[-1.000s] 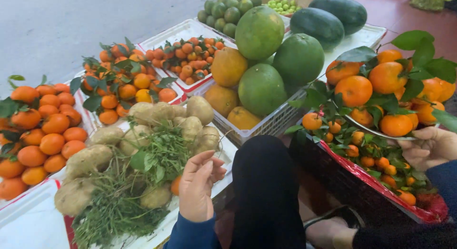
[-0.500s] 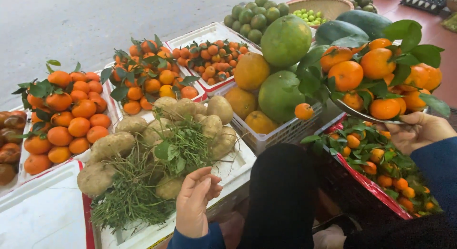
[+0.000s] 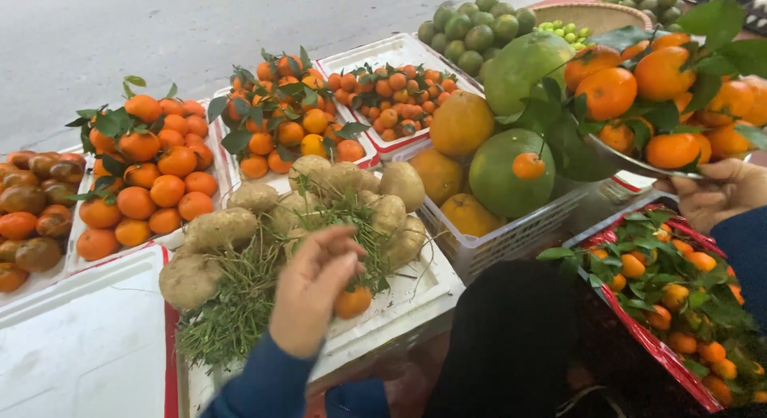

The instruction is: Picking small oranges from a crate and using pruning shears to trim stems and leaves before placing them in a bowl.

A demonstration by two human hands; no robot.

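Left hand (image 3: 313,286): fingers loosely curled, empty, just above small orange tangerine (image 3: 352,302) on white foam tray (image 3: 415,294). Right hand (image 3: 719,193): gripped shallow metal bowl (image 3: 631,158) of leafy oranges.

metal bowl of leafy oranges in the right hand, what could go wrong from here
The metal bowl, held at its rim by the right hand, is heaped with leafy oranges, so one could roll off onto the white basket of pomelos below. One small orange already dangles from its stem. The left hand hovers over a loose tangerine near the foam tray's edge; a nudge might drop it.
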